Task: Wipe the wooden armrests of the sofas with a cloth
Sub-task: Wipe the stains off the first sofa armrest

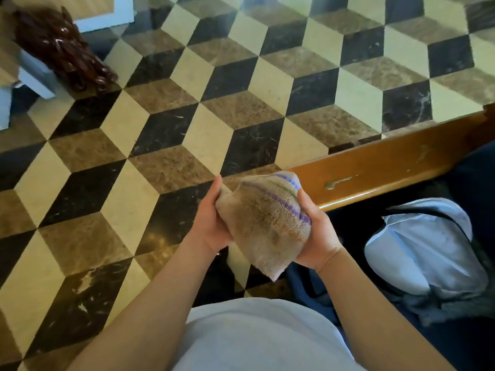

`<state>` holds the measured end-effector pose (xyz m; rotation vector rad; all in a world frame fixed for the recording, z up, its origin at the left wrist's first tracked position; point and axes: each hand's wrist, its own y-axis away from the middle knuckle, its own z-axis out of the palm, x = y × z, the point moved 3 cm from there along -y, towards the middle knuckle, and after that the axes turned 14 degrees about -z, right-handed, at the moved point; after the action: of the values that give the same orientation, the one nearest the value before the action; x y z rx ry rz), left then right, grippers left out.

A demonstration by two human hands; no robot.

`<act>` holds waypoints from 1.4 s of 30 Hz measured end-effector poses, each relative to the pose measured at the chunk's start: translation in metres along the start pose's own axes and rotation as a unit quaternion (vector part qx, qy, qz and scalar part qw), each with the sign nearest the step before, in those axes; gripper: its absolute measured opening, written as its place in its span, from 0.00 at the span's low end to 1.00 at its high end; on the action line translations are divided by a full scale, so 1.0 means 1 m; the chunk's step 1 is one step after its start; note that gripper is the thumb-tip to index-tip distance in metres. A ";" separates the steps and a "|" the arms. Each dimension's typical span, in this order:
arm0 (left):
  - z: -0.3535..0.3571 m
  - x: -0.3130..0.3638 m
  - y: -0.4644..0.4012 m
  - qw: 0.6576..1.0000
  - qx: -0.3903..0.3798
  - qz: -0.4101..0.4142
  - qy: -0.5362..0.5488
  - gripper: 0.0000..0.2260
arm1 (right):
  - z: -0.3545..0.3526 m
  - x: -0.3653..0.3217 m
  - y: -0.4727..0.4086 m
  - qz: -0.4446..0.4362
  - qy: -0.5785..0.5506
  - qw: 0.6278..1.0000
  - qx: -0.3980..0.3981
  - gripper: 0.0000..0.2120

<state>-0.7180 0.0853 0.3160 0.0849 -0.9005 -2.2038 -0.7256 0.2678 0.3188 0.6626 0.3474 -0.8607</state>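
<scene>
**Armrest ahead and right of the cloth**

Armrest (388,167) runs lengthwise from just beyond my right hand (317,234) up to the right; its near end sits behind the cloth (267,223). Both grips curl round the folded cloth, left hand (211,220) opposite, held above the floor (160,129).

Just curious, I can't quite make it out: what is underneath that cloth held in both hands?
Below the cloth lies patterned tile floor. Its far end covers the near tip of the wooden armrest, so contact cannot be told. The left hand and right hand grip its sides.
</scene>
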 end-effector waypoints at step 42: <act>0.111 0.130 -0.326 0.447 0.182 -0.358 -0.799 0.07 | -0.067 -0.068 -0.184 -0.128 -0.475 0.588 0.643 0.10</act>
<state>-1.0477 0.2200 0.2213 -2.1333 -2.6645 -2.1367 -0.9137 0.2655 0.2324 1.3434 -1.3792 -1.5811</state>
